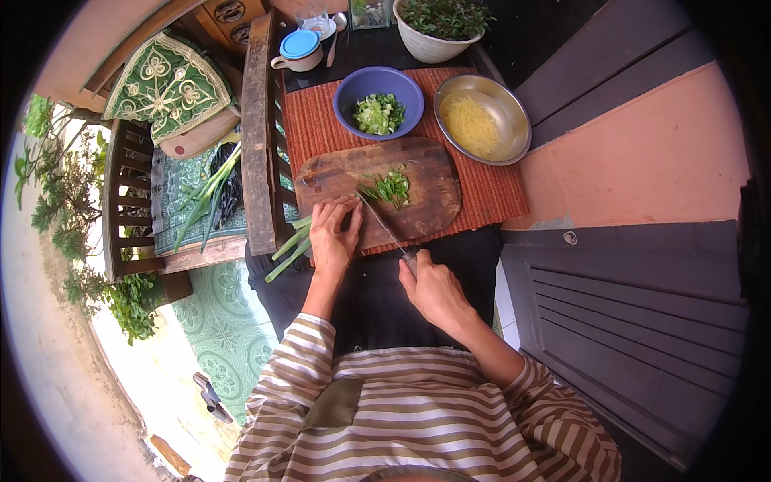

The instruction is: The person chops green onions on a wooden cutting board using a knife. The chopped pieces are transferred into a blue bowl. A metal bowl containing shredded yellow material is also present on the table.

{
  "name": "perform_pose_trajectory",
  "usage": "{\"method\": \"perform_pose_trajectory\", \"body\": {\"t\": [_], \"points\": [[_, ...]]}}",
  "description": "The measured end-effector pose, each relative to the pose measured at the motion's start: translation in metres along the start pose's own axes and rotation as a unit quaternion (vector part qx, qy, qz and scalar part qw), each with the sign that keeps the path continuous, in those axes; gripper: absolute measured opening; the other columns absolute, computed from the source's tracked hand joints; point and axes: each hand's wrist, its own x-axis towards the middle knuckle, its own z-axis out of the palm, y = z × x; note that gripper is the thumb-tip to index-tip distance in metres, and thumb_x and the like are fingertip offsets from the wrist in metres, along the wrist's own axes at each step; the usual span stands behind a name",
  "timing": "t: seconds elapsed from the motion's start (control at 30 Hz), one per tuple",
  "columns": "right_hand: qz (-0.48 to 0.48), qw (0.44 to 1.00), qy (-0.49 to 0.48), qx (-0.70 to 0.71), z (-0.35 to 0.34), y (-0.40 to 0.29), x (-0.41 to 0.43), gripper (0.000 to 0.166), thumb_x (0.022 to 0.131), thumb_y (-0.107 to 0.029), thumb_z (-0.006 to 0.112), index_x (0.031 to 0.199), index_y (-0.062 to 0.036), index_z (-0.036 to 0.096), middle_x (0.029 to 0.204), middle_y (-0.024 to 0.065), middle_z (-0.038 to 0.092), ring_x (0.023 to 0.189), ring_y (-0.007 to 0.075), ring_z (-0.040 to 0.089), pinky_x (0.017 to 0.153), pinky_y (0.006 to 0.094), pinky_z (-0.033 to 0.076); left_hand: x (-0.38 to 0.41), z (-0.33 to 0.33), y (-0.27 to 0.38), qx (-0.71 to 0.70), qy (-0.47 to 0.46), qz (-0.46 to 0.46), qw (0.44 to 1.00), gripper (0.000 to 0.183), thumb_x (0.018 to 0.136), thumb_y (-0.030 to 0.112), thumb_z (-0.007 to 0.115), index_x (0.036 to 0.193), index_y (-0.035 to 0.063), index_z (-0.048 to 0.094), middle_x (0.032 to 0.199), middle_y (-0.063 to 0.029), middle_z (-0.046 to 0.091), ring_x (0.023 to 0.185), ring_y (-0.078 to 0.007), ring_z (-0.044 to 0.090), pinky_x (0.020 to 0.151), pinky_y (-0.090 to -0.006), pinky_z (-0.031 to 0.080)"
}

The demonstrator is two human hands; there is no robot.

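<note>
On the worn wooden cutting board [433, 181], my left hand [335, 232] grips green scallion stalks [295, 244], whose long ends stick out past the board's left edge. My right hand [438, 292] is closed around the dark handle of a kitchen knife [383, 223]. Its blade slants up and left, with the tip by my left fingertips. Just right of the tip lies a small heap of sliced scallion greens [390, 188]. Behind the board stands a blue-purple bowl [411, 87] partly filled with chopped scallion [379, 114].
A steel bowl [519, 123] at right holds pale yellow shreds [473, 126] in liquid. Both bowls stand on an orange woven mat [319, 135]. Farther back are a lidded mug [301, 51], a spoon [338, 24] and a potted plant [443, 30]. More scallions [214, 187] lie on the bench at left.
</note>
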Motion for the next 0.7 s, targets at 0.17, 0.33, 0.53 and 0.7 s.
{"method": "perform_pose_trajectory", "body": {"t": [0.17,0.33,0.53,0.7], "points": [[0.001,1.000,0.006,-0.013,0.001,0.000,0.002,0.043,0.106,-0.037,0.050,0.105,0.0058,0.052,0.073,0.0311,0.068,0.071,0.0499,0.070,0.064,0.0563,0.058,0.001,-0.001,0.000,-0.005,-0.005,-0.004,1.000,0.015,0.080,-0.002,0.079,0.094,0.0020,0.075,0.100,-0.0095,0.076,0.094,-0.0272,0.068,0.088,-0.0356,0.052],[0.014,1.000,-0.002,-0.022,0.004,-0.003,0.009,0.042,0.106,-0.037,0.050,0.105,0.0050,0.050,0.073,0.0299,0.069,0.072,0.0497,0.070,0.065,0.0573,0.058,0.000,-0.001,0.000,-0.007,-0.010,-0.006,1.000,0.017,0.079,-0.004,0.079,0.094,0.0026,0.074,0.101,-0.0102,0.075,0.096,-0.0308,0.067,0.088,-0.0376,0.053],[0.028,0.999,-0.014,-0.027,0.008,-0.011,0.020,0.040,0.106,-0.036,0.051,0.106,0.0039,0.049,0.073,0.0292,0.069,0.073,0.0495,0.071,0.065,0.0584,0.058,0.001,-0.001,0.001,-0.003,-0.008,-0.011,1.000,0.015,0.079,-0.003,0.079,0.093,0.0021,0.075,0.101,-0.0098,0.076,0.095,-0.0288,0.068,0.088,-0.0366,0.053],[0.008,1.000,0.002,-0.024,0.013,-0.010,0.025,0.038,0.106,-0.034,0.051,0.105,0.0038,0.049,0.074,0.0301,0.069,0.073,0.0498,0.071,0.065,0.0580,0.058,0.000,0.000,-0.001,0.005,-0.005,-0.005,1.000,0.015,0.079,-0.002,0.079,0.093,0.0020,0.075,0.101,-0.0099,0.076,0.095,-0.0281,0.069,0.087,-0.0366,0.054]]}}
